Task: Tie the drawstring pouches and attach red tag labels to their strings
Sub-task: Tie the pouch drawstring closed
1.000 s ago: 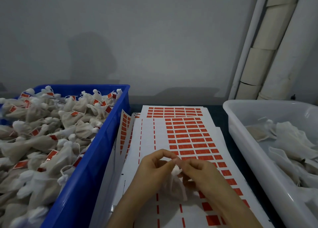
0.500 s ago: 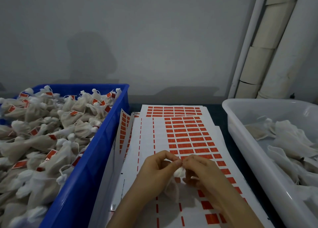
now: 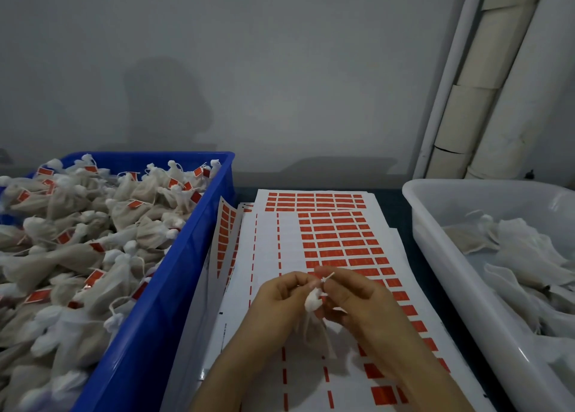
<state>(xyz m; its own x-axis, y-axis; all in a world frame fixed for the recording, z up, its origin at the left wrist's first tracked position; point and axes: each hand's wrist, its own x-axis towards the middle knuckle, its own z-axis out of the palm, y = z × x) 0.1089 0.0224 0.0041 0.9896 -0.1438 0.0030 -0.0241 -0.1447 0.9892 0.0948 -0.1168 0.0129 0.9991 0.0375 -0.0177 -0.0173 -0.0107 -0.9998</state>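
A small white drawstring pouch point(image 3: 313, 302) hangs between my two hands above the label sheets. My left hand point(image 3: 280, 302) pinches its gathered neck from the left. My right hand point(image 3: 351, 296) pinches the thin string point(image 3: 328, 277) that sticks up and to the right from the neck. The pouch body droops down between my palms, partly hidden. Under the hands lie white sheets of red tag labels point(image 3: 339, 240), with many labels peeled away on the near part.
A blue crate point(image 3: 174, 274) on the left is heaped with tied pouches bearing red tags. On the right, a white tub point(image 3: 435, 249) holds flat untied pouches. A grey wall and pale pipes point(image 3: 485, 78) stand behind.
Both hands have kept working at the pouch neck; the neck is now bunched tighter and a short string end sticks up from my right fingers.
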